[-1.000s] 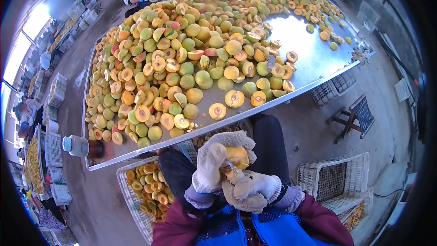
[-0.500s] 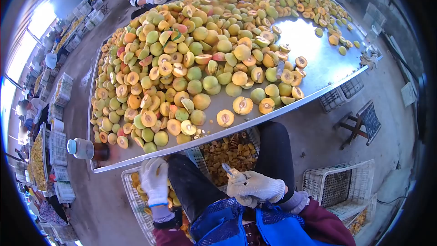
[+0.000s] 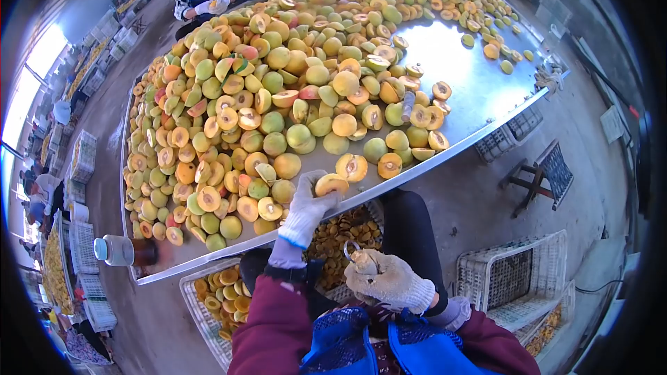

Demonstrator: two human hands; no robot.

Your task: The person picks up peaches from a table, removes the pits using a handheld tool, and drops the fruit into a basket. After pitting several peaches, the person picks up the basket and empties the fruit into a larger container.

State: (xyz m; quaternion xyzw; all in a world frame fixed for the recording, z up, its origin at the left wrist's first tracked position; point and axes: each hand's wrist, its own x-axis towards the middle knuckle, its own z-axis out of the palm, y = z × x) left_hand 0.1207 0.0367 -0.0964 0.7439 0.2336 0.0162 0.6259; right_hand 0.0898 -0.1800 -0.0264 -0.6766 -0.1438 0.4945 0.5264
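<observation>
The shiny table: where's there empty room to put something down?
The table is barest on the right, between the fruit pile, a few loose fruits and the near rim. A small strip lies by the jar, between pile and near rim. The middle is crowded; the left hand holds a fruit half there.

The left hand [image 3: 307, 205] holds a fruit half [image 3: 331, 184] at the edge of the shiny surface [image 3: 448, 52], near a big pile of fruit [image 3: 229, 118]. The right hand [image 3: 389, 282] holds a curved metal tool [image 3: 347, 247].
</observation>
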